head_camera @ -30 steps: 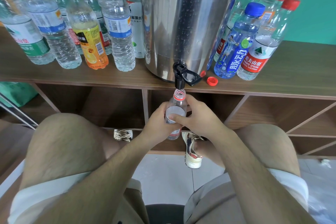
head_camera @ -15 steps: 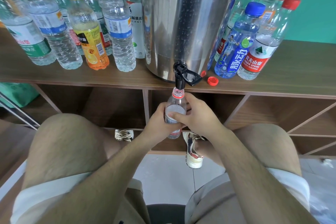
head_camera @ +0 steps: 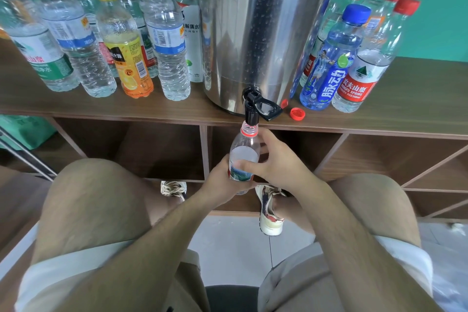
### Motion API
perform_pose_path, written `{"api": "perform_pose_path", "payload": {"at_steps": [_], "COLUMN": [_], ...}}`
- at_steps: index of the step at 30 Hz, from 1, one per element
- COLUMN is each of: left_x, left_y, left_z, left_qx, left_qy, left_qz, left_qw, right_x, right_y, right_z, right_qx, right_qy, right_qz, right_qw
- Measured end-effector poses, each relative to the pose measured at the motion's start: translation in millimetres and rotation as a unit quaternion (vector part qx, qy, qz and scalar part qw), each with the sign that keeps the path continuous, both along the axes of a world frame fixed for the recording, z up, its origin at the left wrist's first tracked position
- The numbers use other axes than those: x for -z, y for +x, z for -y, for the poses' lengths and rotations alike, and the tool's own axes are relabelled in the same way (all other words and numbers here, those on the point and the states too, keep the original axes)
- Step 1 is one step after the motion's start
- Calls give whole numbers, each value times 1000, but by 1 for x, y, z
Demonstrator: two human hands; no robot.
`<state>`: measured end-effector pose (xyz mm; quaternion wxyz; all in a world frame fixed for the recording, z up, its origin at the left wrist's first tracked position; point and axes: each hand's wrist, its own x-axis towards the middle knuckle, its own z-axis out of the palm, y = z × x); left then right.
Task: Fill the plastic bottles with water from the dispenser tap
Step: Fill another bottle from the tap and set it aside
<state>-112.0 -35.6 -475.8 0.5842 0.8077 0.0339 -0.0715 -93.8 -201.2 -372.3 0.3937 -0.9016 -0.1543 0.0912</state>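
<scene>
You hold the small clear plastic bottle with a red neck ring (head_camera: pixel 243 157) upright, its mouth right under the black dispenser tap (head_camera: pixel 250 111) on the steel dispenser drum (head_camera: pixel 263 20). It looks nearly full, probably time to stop. A loose red screw cap (head_camera: pixel 297 113) lies on the wooden tabletop (head_camera: pixel 405 114), so capping is left. Your left hand (head_camera: pixel 222 180) wraps the bottle's lower part and your right hand (head_camera: pixel 276 162) grips its upper body, forearms reaching forward between your knees.

- Clear bottle (head_camera: pixel 243 157): uncapped, red neck ring, upright, mouth just under the black tap (head_camera: pixel 251 111).
- Steel dispenser (head_camera: pixel 263 33): upright, tap at its near base.
- Left cluster (head_camera: pixel 167 40) and right cluster (head_camera: pixel 331 58): capped bottles flanking the dispenser.
- Red cap (head_camera: pixel 297 113): loose, right of the tap.
</scene>
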Motion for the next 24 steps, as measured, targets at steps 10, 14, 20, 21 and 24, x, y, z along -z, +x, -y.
{"api": "perform_pose_path", "payload": {"at_steps": [10, 14, 20, 21, 24], "left_x": [10, 12, 18, 19, 20], "left_y": [3, 3, 3, 2, 3], "left_z": [0, 1, 1, 1, 1], "left_qx": [3, 2, 8, 9, 13], "left_qy": [8, 13, 11, 12, 15], "left_qz": [-13, -23, -33, -35, -36], "left_qw": [1000, 1000, 999, 999, 999], "right_x": [8, 9, 15, 16, 18], "right_y": [1, 1, 1, 1, 2], "right_z": [-1, -1, -4, -5, -5], "right_qx": [-2, -2, 2, 2, 5], "right_qy": [-57, -62, -82, -85, -89], "right_qz": [-22, -27, -30, -29, -26], "right_qw": [998, 998, 996, 996, 996]}}
